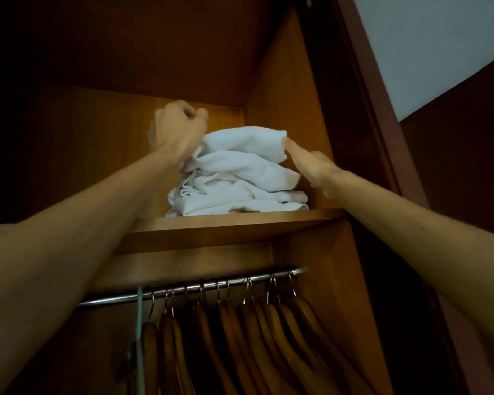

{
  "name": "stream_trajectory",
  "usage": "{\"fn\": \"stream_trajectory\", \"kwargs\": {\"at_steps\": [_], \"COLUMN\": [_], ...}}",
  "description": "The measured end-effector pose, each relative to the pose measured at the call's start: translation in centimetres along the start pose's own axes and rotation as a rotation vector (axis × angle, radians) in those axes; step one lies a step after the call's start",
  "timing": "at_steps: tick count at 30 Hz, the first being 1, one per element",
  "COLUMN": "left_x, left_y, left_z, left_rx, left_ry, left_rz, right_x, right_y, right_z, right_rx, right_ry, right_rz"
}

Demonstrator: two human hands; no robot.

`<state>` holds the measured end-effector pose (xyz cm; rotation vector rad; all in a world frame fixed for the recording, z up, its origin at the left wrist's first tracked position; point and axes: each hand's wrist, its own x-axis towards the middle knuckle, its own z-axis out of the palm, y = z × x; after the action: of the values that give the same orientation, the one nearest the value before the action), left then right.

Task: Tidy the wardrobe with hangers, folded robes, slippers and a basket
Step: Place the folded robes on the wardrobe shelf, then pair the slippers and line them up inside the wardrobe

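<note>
We have both hands at the robes (pixel 237 172) on the shelf (pixel 240 223): left hand (pixel 177 129) fisted, empty, beside them; right hand (pixel 311 166) flat, fingers straight against their side.

The stack of folded robes (pixel 237 172) sits on the upper shelf (pixel 234 223), toward its right end near the side wall (pixel 291 109). The left hand (pixel 177 129) is at its left, the right hand (pixel 311 163) touches its right. Below the shelf, hangers (pixel 254 337) hang along the rail (pixel 194 287).
</note>
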<state>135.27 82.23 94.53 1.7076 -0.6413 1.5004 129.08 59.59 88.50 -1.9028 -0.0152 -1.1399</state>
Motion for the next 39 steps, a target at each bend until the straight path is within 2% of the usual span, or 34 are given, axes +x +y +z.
{"fn": "stream_trajectory", "kwargs": {"at_steps": [2,4,6,9,12,15,20,24,29,32,39], "left_x": [-1.9,-5.8,-10.5,-18.8,-28.6,-38.9,-57.1,-71.0,-85.6,-93.8,-117.7], "left_y": [1.0,3.1,4.9,7.2,9.6,12.5,19.5,25.5,31.8,34.5,36.7], "left_z": [0.3,1.0,1.6,2.8,4.4,6.1,8.6,10.6,13.3,14.8,16.2], "left_rx": [-0.002,-0.017,-0.094,-0.139,-0.168,-0.261,-0.39,-0.466,-0.493,-0.488,-0.475], "left_ry": [0.042,0.006,-0.039,-0.203,-0.39,-0.568,-0.931,-1.262,-1.641,-1.851,-2.188], "left_rz": [0.191,0.368,0.511,0.529,0.49,0.362,0.208,0.227,0.309,0.319,0.315], "right_x": [-2.7,-6.0,-9.1,-14.5,-21.2,-29.4,-44.7,-55.9,-68.2,-75.2,-94.4], "right_y": [1.0,2.2,4.3,8.1,13.5,20.8,32.9,40.0,47.6,51.5,62.7], "right_z": [-0.5,-1.6,-3.2,-6.6,-10.6,-15.1,-22.8,-29.1,-36.1,-39.2,-42.0], "right_rx": [-0.161,-0.183,-0.175,-0.215,-0.239,-0.307,-0.422,-0.496,-0.516,-0.507,-0.544], "right_ry": [0.104,0.139,0.159,0.147,0.118,0.049,-0.096,-0.126,-0.121,-0.163,0.05], "right_rz": [-0.171,-0.349,-0.449,-0.496,-0.415,-0.238,0.196,0.519,1.013,1.23,1.591]}}
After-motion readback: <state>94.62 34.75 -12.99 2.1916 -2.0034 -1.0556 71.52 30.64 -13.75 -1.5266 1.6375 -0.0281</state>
